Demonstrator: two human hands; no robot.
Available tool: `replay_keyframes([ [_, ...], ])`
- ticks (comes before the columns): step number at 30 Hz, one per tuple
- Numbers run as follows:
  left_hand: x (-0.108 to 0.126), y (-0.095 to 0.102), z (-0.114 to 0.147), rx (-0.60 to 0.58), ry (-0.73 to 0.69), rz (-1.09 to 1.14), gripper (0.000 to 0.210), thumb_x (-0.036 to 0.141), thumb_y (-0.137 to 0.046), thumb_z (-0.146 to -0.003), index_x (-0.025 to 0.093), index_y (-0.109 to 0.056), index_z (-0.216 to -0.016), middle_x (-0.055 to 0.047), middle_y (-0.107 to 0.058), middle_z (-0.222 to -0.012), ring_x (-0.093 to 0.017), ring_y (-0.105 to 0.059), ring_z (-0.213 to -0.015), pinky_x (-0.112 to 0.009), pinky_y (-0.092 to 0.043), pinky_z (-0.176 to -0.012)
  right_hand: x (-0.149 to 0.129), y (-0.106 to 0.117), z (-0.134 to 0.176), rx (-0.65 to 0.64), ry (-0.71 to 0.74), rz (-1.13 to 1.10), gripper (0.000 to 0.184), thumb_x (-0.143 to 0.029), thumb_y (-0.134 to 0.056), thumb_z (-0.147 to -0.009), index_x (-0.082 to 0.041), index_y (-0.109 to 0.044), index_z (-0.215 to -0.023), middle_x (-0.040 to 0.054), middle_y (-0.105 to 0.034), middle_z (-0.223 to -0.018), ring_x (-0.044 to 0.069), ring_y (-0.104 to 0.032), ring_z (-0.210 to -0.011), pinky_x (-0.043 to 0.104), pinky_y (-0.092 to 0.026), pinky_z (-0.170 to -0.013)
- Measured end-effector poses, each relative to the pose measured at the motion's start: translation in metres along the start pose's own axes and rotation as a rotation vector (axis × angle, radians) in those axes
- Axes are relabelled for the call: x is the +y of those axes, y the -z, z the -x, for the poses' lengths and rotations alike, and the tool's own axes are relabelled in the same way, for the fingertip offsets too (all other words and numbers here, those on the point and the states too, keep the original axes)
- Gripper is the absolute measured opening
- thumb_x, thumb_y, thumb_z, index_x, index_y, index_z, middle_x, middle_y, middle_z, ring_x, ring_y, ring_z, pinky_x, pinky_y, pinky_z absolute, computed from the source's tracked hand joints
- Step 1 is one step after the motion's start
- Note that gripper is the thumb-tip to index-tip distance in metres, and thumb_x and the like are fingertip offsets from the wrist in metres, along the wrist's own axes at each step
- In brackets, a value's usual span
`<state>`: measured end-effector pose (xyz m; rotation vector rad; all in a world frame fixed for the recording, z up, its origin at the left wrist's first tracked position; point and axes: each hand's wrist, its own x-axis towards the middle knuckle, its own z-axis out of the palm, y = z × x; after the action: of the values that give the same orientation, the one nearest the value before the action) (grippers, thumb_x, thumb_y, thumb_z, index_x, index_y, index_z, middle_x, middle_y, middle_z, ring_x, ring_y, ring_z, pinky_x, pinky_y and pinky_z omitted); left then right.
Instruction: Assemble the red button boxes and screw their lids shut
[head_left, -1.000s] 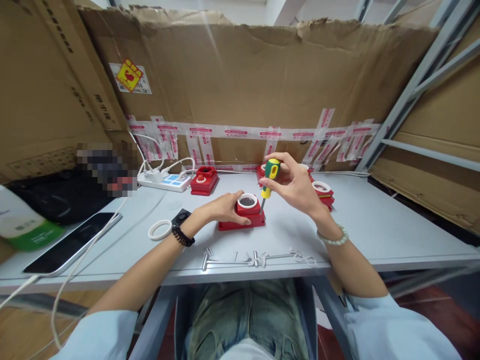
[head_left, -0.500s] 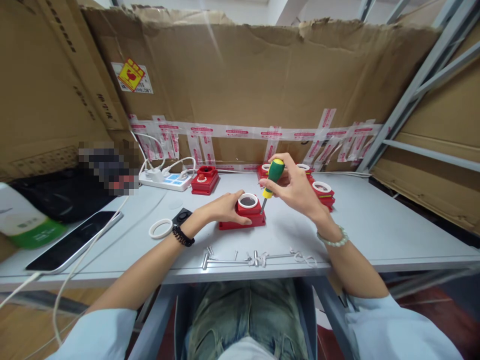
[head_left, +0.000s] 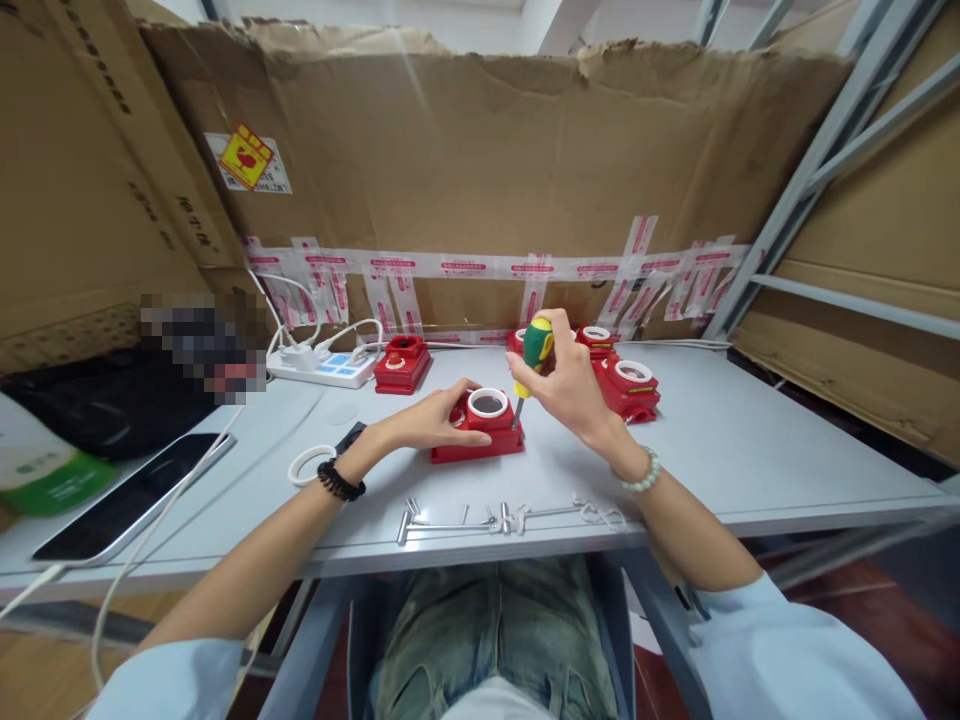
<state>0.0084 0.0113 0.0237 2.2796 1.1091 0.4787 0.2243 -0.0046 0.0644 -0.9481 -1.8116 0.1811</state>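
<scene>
A red box-shaped housing [head_left: 491, 445] with a white ring [head_left: 487, 402] around a dark round window lies on the table in front of me. My left hand [head_left: 442, 418] grips it from the left, thumb along the front and fingers over the far side. In my right hand [head_left: 566, 375] is a screwdriver [head_left: 537, 345] with a green and yellow handle, held nearly upright. Its shaft points down at the right corner of the red housing, where the tip appears to touch; the screw there is too small to make out.
Near the table edge lie metal T-handle tools [head_left: 450, 526] and loose screws. Left of my arm are a white ring [head_left: 309, 465], a phone [head_left: 135, 495] and cables. Behind stand a power strip [head_left: 322, 367], a red housing [head_left: 402, 365] and several more at right [head_left: 630, 390]. Cardboard [head_left: 465, 150] walls the back.
The whole view has shifted slightly, so everything sits a little further left. My right hand has turned a bit with the screwdriver; the left still holds the red housing.
</scene>
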Motion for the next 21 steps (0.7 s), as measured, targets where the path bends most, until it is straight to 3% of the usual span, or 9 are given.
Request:
replay_keyframes([
  [4, -0.012, 0.009, 0.017, -0.017, 0.080, -0.056, 0.071, 0.060, -0.065, -0.075, 0.019, -0.046, -0.130, -0.011, -0.063, -0.123, -0.027, -0.061, -0.106, -0.037, -0.046, -0.091, -0.001, -0.001, 0.000, 0.000, 0.000, 0.002, 0.030, -0.028, -0.060, -0.081, -0.022, -0.045, -0.107, -0.0057, -0.050, -0.066, 0.011, -0.046, -0.049, 0.027, -0.037, -0.050],
  [11, -0.027, 0.009, 0.028, 0.031, 0.039, -0.009, 0.066, 0.056, -0.068, -0.075, 0.022, -0.050, -0.128, -0.010, -0.059, -0.130, -0.027, -0.057, -0.116, -0.038, -0.046, -0.097, 0.003, 0.000, 0.000, -0.015, 0.000, -0.038, 0.031, -0.030, -0.061, -0.081, -0.023, -0.045, -0.106, -0.0056, -0.051, -0.066, 0.011, -0.048, -0.051, 0.027, -0.040, -0.049],
  [18, -0.036, 0.006, 0.024, 0.052, -0.007, 0.009, 0.062, 0.054, -0.071, -0.073, 0.021, -0.053, -0.123, -0.009, -0.062, -0.123, -0.026, -0.059, -0.110, -0.039, -0.046, -0.095, -0.013, 0.003, 0.006, 0.204, 0.055, -0.183, 0.029, -0.032, -0.065, -0.080, -0.026, -0.044, -0.099, -0.0053, -0.047, -0.069, 0.010, -0.046, -0.053, 0.025, -0.041, -0.047],
  [21, -0.038, 0.005, 0.024, 0.066, -0.061, 0.008, 0.059, 0.052, -0.072, -0.073, 0.020, -0.053, -0.120, -0.008, -0.065, -0.116, -0.026, -0.061, -0.104, -0.040, -0.047, -0.093, -0.018, -0.013, 0.016, 0.063, 0.033, -0.346, 0.030, -0.030, -0.068, -0.077, -0.025, -0.045, -0.096, -0.0066, -0.045, -0.068, 0.008, -0.044, -0.052, 0.022, -0.040, -0.046],
])
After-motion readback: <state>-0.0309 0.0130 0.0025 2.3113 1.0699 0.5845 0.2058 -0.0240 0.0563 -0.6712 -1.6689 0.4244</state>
